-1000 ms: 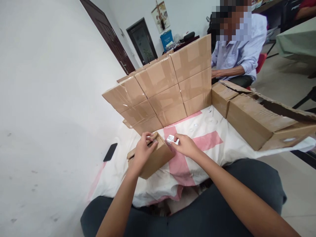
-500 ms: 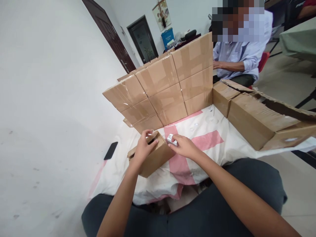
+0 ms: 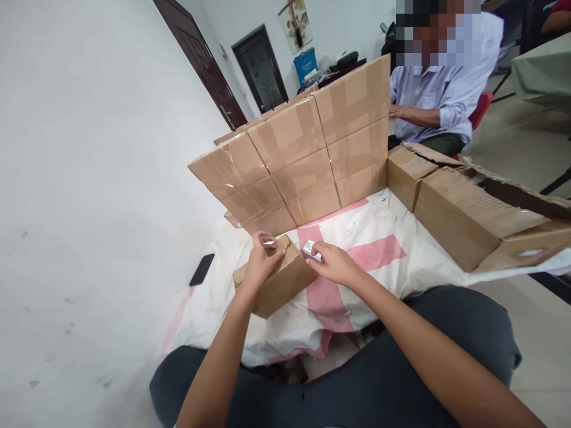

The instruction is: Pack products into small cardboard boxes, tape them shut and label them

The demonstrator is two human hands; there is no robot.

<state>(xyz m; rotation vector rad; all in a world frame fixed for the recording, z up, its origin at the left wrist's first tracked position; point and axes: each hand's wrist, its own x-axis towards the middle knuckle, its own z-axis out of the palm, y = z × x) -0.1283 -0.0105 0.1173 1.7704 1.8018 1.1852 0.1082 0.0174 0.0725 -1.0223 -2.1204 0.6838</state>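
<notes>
A small brown cardboard box (image 3: 285, 284) lies before me on the cloth-covered table, its top flaps pressed down. My left hand (image 3: 264, 261) grips the top of this box, thumb on the flap and fingers curled toward the far side. A sliver of something white shows by the left fingertips, too small to name. Beside the box's right end, my right hand (image 3: 332, 261) is closed around a small white box-shaped object (image 3: 308, 248), partly hidden by the fingers.
Taped cardboard boxes (image 3: 307, 178) form an upright wall behind. A torn, open carton (image 3: 464, 214) stands at the right. A black phone (image 3: 202, 270) lies at the left by the white wall. Small clear scraps (image 3: 355, 224) dot the cloth. A person (image 3: 441, 113) sits beyond.
The dark opening in the box's top is now covered, with the flaps down under my left hand. My right hand keeps the white object beside it. The view has shifted slightly.
</notes>
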